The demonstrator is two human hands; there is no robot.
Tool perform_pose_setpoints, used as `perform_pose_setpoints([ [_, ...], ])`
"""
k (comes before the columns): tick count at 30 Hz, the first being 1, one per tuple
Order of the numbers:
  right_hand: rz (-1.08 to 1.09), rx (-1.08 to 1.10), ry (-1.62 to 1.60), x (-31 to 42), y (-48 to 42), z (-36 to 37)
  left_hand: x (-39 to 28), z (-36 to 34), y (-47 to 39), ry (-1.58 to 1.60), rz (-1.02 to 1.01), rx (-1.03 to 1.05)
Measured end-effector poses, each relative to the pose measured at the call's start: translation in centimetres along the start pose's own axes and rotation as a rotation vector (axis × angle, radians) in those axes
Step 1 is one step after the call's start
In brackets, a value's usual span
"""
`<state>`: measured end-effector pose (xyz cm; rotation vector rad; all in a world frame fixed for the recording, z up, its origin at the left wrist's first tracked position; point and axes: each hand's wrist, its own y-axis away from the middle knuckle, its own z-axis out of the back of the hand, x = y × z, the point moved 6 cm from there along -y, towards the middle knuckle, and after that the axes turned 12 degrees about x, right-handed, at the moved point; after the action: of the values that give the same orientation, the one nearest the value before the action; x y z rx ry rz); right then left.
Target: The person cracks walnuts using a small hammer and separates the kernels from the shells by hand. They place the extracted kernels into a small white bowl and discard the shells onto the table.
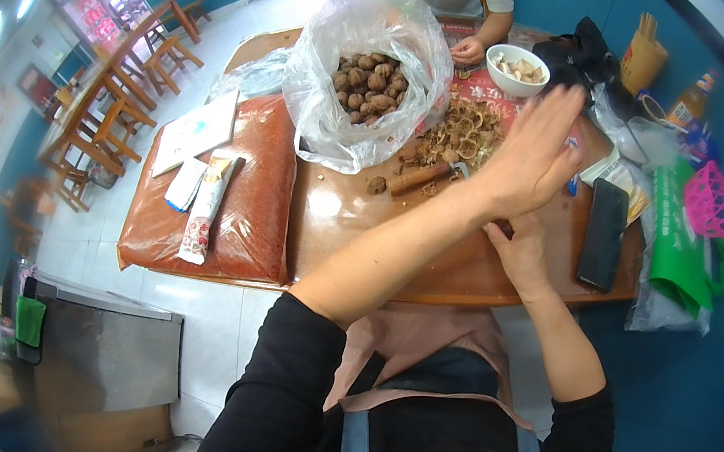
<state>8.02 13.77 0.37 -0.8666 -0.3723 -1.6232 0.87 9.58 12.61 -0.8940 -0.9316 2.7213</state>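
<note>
My left hand reaches across to the right, its fingers stretched out just below a white bowl of pale walnut pieces. Its palm side is hidden. Under my left wrist is my right hand, thumb and fingers curled near each other. A dark brown patch shows between them, too small to identify. Beyond my left forearm lie a wooden-handled tool, a whole walnut and a heap of cracked walnut shells. A clear plastic bag stands open behind them, full of whole walnuts.
A large bag of red powder or flakes bears packets on the left. At right are a black phone, a green bag, a pink mesh item and a bottle. Another person's hand rests across the wooden table.
</note>
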Motion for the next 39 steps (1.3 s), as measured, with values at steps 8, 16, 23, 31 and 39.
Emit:
perform_pose_setpoints([
  [8,0.175,-0.103,0.005,0.7,0.1,0.0,5.2,-6.7,4.0,0.045,0.222,0.272],
  [16,0.165,0.039,0.127,1.9,0.2,-0.6,1.1,0.5,0.6,-0.088,-0.033,0.055],
  [23,0.243,-0.062,0.141,1.5,0.4,-0.1,4.9,-6.2,4.9,0.213,0.207,0.189],
  [31,0.182,-0.003,0.149,2.0,0.1,-0.5,4.6,-5.4,5.7,0.073,0.240,0.105],
  [39,0.062,0.028,0.175,1.7,0.2,-0.4,5.2,-4.1,5.0,0.293,0.201,0.041],
])
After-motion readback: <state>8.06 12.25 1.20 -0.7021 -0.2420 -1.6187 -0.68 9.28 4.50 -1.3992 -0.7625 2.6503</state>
